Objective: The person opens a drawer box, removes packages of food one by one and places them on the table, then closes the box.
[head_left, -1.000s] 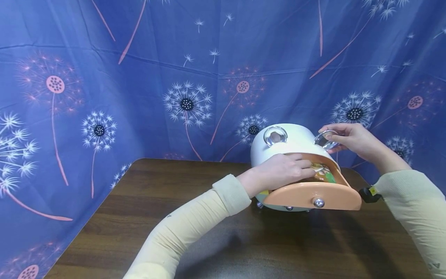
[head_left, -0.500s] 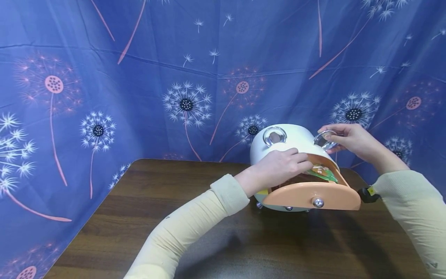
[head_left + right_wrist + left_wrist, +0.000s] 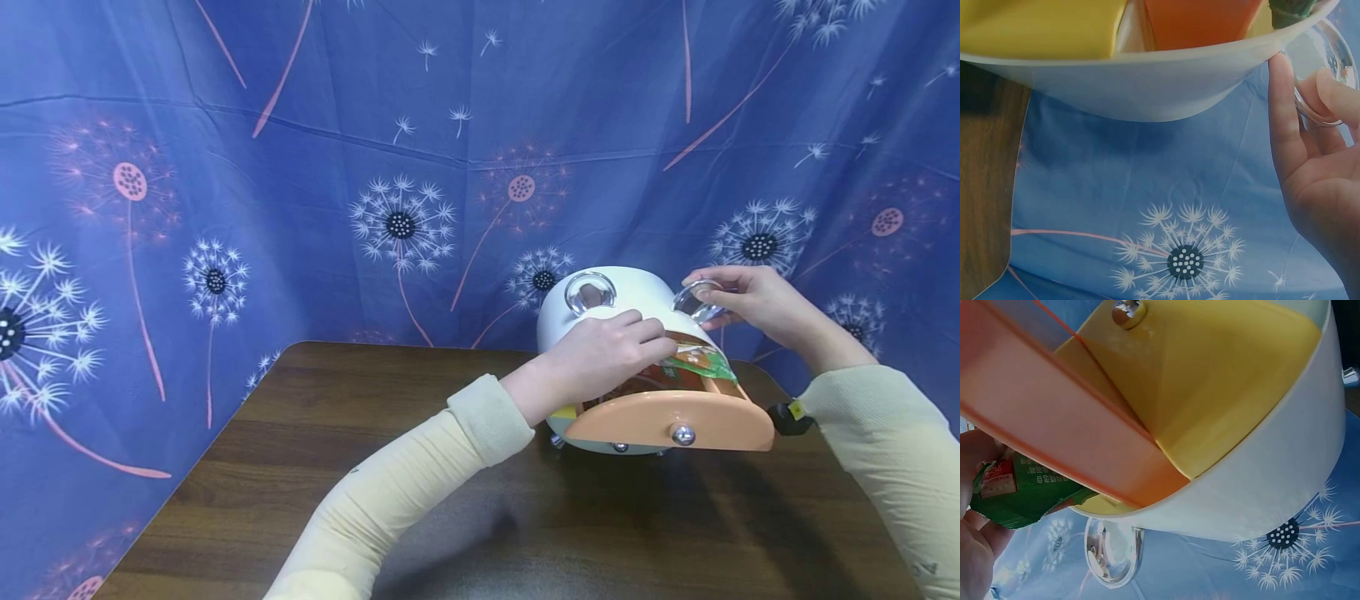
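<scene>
A white rounded drawer box with two chrome rings on top stands at the table's right. Its orange upper drawer is pulled out. My left hand pinches a green and orange snack packet over the drawer. In the left wrist view the green packet lies between thumb and fingers, beside the drawer's wall. My right hand grips the right chrome ring. The right wrist view shows fingers curled at that ring. My left hand hides part of the drawer's inside.
More packets, dark red, lie inside the drawer. A yellow drawer sits in the same box below the orange one. The wooden table reaches to a blue dandelion-print cloth behind.
My left hand has risen slightly out of the drawer, lifting the green and orange packet to its upper edge. My right hand keeps holding the chrome ring.
</scene>
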Tool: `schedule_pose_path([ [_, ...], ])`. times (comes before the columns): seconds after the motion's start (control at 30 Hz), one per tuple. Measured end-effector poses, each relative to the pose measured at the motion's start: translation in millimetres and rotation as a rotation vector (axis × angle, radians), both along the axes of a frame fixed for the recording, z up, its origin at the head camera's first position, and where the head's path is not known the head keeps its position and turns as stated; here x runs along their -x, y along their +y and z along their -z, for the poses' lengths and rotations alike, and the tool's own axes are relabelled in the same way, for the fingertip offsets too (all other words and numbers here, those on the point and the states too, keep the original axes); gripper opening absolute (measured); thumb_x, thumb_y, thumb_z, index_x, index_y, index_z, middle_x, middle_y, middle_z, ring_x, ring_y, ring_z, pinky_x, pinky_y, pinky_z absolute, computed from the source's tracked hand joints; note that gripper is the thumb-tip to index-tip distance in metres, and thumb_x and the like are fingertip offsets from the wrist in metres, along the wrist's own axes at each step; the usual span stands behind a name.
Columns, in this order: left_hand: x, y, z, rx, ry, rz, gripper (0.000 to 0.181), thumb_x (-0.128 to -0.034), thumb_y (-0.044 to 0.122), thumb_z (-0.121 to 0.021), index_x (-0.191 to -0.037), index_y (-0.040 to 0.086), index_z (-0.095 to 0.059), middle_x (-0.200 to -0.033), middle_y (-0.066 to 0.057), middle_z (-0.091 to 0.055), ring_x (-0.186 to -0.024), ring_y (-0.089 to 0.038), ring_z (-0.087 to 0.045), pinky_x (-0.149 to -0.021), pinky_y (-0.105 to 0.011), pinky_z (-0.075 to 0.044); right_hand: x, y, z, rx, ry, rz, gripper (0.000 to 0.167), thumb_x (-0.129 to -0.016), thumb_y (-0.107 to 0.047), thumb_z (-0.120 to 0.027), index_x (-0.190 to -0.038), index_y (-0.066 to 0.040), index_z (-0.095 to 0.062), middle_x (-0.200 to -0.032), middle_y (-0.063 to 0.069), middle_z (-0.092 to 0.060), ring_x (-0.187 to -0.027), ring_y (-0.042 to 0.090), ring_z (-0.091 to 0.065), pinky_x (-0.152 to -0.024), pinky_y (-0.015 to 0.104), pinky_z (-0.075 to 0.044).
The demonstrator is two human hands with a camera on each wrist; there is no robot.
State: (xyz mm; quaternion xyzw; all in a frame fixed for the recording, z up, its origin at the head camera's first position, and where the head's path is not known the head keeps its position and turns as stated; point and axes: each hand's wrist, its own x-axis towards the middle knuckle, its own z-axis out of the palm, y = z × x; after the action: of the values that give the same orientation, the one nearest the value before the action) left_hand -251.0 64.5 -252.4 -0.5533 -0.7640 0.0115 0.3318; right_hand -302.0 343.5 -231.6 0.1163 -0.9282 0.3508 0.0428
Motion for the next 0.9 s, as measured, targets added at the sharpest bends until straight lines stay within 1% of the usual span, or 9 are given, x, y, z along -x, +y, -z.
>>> schedule_pose_path([
  [0.23,-3.7,-0.9,-2.0,-0.020,0.001,0.000,0.026,-0.0957,0.021,-0.053,-0.121,0.021,-0.060,-0.114,0.006,-0.061,-0.101,-0.008,-0.057,-0.084,-0.017,-0.048,-0.8,0,-0.1,0.023,0.010,-0.018,0.051,-0.093,-0.036,-0.055,-0.134,-0.007,-0.048,-0.105,-0.017,-0.060,-0.088,-0.004,-0.061,-0.072,0.031,-0.056],
  [0.33,-5.5,-1.0,-2.6,-0.023,0.003,-0.009,0.026,-0.0957,0.021,-0.053,-0.121,0.021,-0.060,-0.114,0.006,-0.061,-0.101,-0.008,-0.057,-0.083,-0.018,-0.048,-1.6,0,-0.2,0.028,0.012,-0.016,0.051,-0.093,-0.037,-0.055,-0.134,-0.007,-0.049,-0.103,-0.018,-0.060,-0.087,-0.004,-0.062,-0.073,0.032,-0.056],
  [0.43,-8.1,-1.0,-4.0,-0.024,0.009,-0.024,0.026,-0.0965,0.021,-0.051,-0.121,0.021,-0.060,-0.114,0.006,-0.061,-0.101,-0.008,-0.057,-0.082,-0.017,-0.049,-1.7,-1,-0.6,0.033,0.009,-0.018,0.050,-0.093,-0.036,-0.055,-0.134,-0.007,-0.048,-0.103,-0.017,-0.061,-0.087,-0.003,-0.062,-0.074,0.034,-0.056],
  [0.5,-9.6,-1.1,-5.0,-0.037,0.023,-0.026,0.024,-0.0965,0.020,-0.051,-0.119,0.021,-0.060,-0.112,0.006,-0.061,-0.098,-0.008,-0.057,-0.079,-0.018,-0.050,-1.6,-1,-1.0,0.030,0.010,-0.017,0.049,-0.094,-0.035,-0.055,-0.134,-0.007,-0.049,-0.105,-0.014,-0.061,-0.087,-0.003,-0.062,-0.073,0.033,-0.056],
  [0.63,-12.1,-1.5,-7.3,-0.075,0.046,-0.010,0.021,-0.0958,0.017,-0.052,-0.114,0.021,-0.061,-0.107,0.007,-0.061,-0.093,-0.007,-0.058,-0.075,-0.019,-0.051,-1.2,-1,-1.5,0.015,0.013,-0.013,0.048,-0.094,-0.035,-0.054,-0.133,-0.008,-0.049,-0.110,-0.007,-0.062,-0.087,-0.003,-0.062,-0.072,0.031,-0.056],
  [0.73,-13.8,-1.9,-8.9,-0.089,0.056,-0.001,0.021,-0.0956,0.015,-0.051,-0.112,0.021,-0.062,-0.105,0.007,-0.062,-0.092,-0.007,-0.058,-0.074,-0.019,-0.051,-1.4,-1,-1.5,0.010,0.013,-0.009,0.047,-0.094,-0.034,-0.054,-0.133,-0.008,-0.049,-0.111,-0.002,-0.062,-0.086,-0.002,-0.062,-0.072,0.030,-0.056],
  [0.8,-14.9,-2.2,-9.8,-0.091,0.063,-0.001,0.022,-0.0958,0.014,-0.049,-0.112,0.021,-0.062,-0.105,0.007,-0.062,-0.091,-0.007,-0.059,-0.073,-0.019,-0.051,-1.4,-1,-1.1,0.015,0.016,-0.010,0.046,-0.095,-0.033,-0.054,-0.133,-0.008,-0.049,-0.110,-0.002,-0.063,-0.086,-0.002,-0.062,-0.071,0.030,-0.056],
  [0.9,-17.0,-2.7,-11.4,-0.093,0.078,-0.005,0.024,-0.0961,0.014,-0.048,-0.114,0.021,-0.062,-0.106,0.006,-0.063,-0.093,-0.008,-0.059,-0.075,-0.019,-0.051,-1.0,-2,-0.2,0.025,0.022,-0.016,0.045,-0.095,-0.032,-0.054,-0.132,-0.007,-0.050,-0.106,-0.005,-0.064,-0.085,-0.001,-0.063,-0.071,0.030,-0.056],
])
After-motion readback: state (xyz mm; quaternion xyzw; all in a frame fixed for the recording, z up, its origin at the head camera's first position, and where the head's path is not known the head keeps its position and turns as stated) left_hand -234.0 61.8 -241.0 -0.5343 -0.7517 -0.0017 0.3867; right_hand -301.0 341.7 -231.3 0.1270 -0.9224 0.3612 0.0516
